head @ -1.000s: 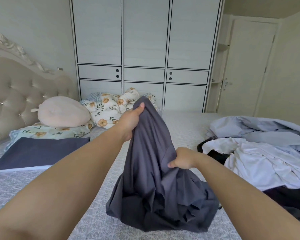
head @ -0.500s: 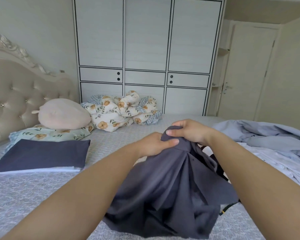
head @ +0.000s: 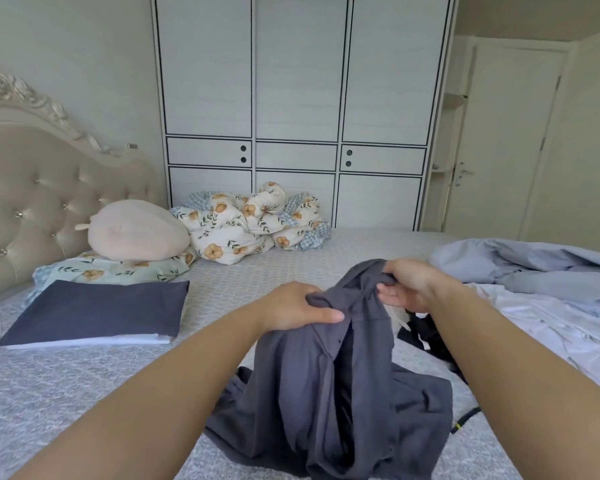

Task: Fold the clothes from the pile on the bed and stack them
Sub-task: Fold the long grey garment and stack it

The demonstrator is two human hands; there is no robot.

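A: Shirt (head: 329, 375), dark grey, sits at lower centre of the frame, bunched, its hem slumped on the bed (head: 84, 393).

B: And the grip?

A: Left hand (head: 291, 308) pinches the top edge; right hand (head: 411, 284) clutches the fabric just beside it.

B: I'd slide both out to the shoulder seams, shake it flat, then fold toward the folded stack (head: 94, 311) at centre left. The pile (head: 541, 292) waits at right.
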